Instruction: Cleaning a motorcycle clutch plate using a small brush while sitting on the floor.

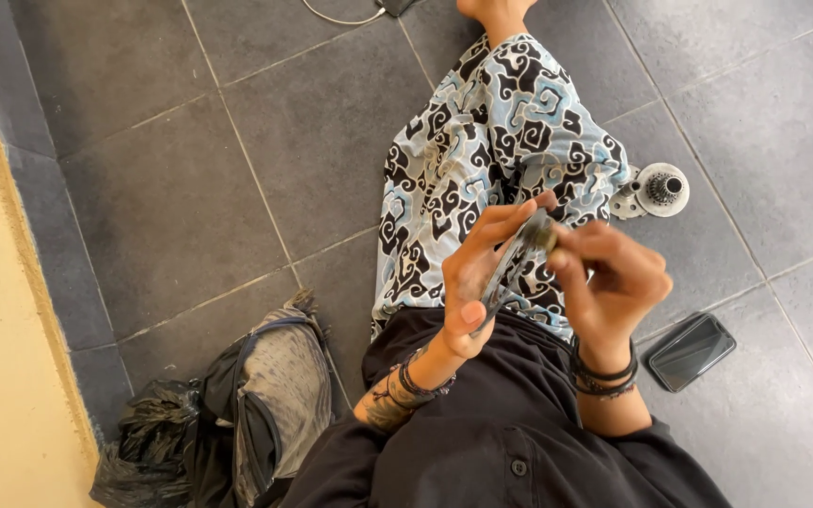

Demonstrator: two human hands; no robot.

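Note:
I sit on a grey tiled floor (190, 179) with my legs in patterned blue, black and white trousers (491, 141). My left hand (477, 273) grips a thin, flat metal ring-like part (515, 263), seen edge on, above my lap. My right hand (609, 282) pinches the upper end of the same part, where a small dull piece sits at its top. Both wrists wear dark bands. What lies between my right fingers is partly hidden.
A round metal hub-like part (656, 191) lies on the floor beside my right leg. A dark phone (691, 351) rests on the tiles to the right. A grey backpack (270, 395) and a black plastic bag (143, 442) sit at left by the yellow wall. A cable runs at the top.

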